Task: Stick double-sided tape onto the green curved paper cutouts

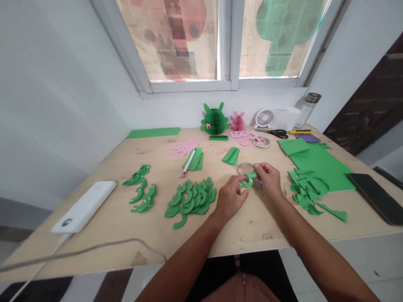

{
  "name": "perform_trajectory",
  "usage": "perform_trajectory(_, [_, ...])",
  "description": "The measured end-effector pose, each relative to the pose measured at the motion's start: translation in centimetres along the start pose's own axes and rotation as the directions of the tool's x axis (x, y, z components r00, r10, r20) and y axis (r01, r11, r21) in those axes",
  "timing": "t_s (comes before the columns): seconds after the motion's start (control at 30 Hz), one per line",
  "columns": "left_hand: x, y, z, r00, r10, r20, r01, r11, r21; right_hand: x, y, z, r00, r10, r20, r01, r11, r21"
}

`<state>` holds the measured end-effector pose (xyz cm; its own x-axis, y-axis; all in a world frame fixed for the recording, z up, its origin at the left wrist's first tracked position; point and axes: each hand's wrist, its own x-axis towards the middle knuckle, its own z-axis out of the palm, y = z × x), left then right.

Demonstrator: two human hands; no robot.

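A curved green paper piece point(247, 181) with white strips on it is held between my two hands. My left hand point(231, 195) pinches its left side, and my right hand point(267, 178) has the fingertips closed at its upper right end. Just behind the piece, a roll of tape point(244, 167) lies on the table, partly covered by my hands. To the left of my left hand is a heap of curved green pieces point(190, 199). Farther left, a smaller group of green pieces point(143, 193) shows white strips.
A white power bank point(85, 206) with a cable lies left, a black phone point(378, 197) right. Green scraps point(305, 191) and sheets point(327, 167) are right of my hands. Behind stand paper figures point(215, 121), a small fan point(264, 118), scissors point(277, 133) and a bottle point(307, 111).
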<state>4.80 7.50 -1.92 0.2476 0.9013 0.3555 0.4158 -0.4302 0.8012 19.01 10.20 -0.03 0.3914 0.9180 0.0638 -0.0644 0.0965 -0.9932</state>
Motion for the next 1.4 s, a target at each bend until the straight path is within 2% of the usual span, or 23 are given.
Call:
perform_trajectory(0.4, [0.3,-0.3,0.1,0.999,0.033,0.030,-0.036,0.995,0.092,0.3,0.3,0.0,1.000,0.010,-0.018,-0.010,1.000,-0.012])
perform_trajectory(0.63, [0.5,-0.6,0.2,1.000,-0.014,0.000,0.014,1.000,-0.008,0.4,0.5,-0.2,1.000,0.017,0.019,-0.017,1.000,-0.019])
perform_trajectory(0.83, [0.7,-0.9,0.1,0.995,-0.091,-0.031,0.088,0.993,-0.083,0.2,0.4,-0.1,0.976,0.049,0.211,-0.060,0.997,0.048])
perform_trajectory(1.1, [0.7,-0.7,-0.2,0.980,-0.199,-0.017,0.193,0.966,-0.169,-0.6,-0.6,0.2,0.948,0.073,0.310,-0.073,0.997,-0.010])
perform_trajectory(1.27, [0.6,-0.6,-0.5,0.976,-0.217,0.000,0.209,0.940,-0.271,-0.8,-0.6,0.3,0.939,0.058,0.339,-0.067,0.998,0.013])
perform_trajectory(1.4, [0.8,0.0,-1.3,0.970,-0.243,-0.023,0.219,0.910,-0.351,-0.6,-0.4,-0.1,0.954,0.060,0.295,-0.073,0.997,0.033])
